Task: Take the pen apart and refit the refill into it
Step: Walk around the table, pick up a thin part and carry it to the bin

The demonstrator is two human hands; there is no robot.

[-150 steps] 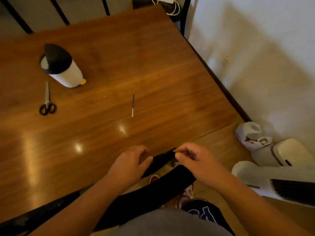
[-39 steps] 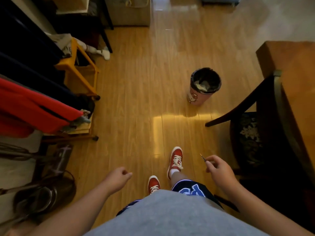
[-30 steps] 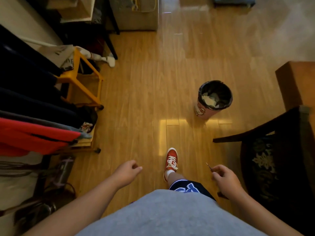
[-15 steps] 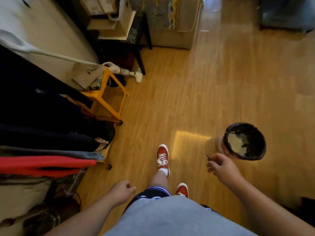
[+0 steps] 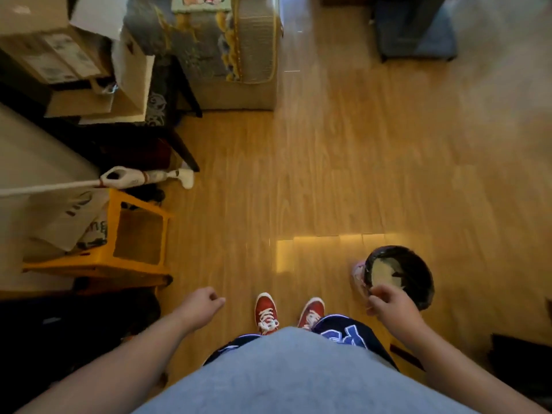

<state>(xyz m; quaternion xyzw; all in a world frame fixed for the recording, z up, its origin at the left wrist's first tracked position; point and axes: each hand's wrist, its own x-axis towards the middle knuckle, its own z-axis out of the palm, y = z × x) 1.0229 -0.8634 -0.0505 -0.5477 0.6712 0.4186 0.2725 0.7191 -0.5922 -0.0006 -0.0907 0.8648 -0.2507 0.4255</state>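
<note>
- My right hand (image 5: 388,304) has its fingers curled in and the thumb pressed against them, like a pinch. The picture is too blurred to show whether a pen part sits between them, so I cannot tell where the pen or refill is.
- That hand hangs over the near rim of a round bin (image 5: 419,271) with a dark liner and pale scraps inside.
- My left hand (image 5: 201,306) hangs with its fingers loosely curled, gripping nothing.
- Between my hands, below them, are my two red shoes (image 5: 265,312) with white laces on the wooden floor (image 5: 328,174).
- My dark shorts (image 5: 346,334) carry large blue letters, only partly in view; one looks like a "P".
- To my left, a pale bag (image 5: 74,222) on a yellow stool (image 5: 98,264) shows the letters "ng".
- Further off, cardboard boxes (image 5: 53,58) bear labels too blurred to read.
</note>
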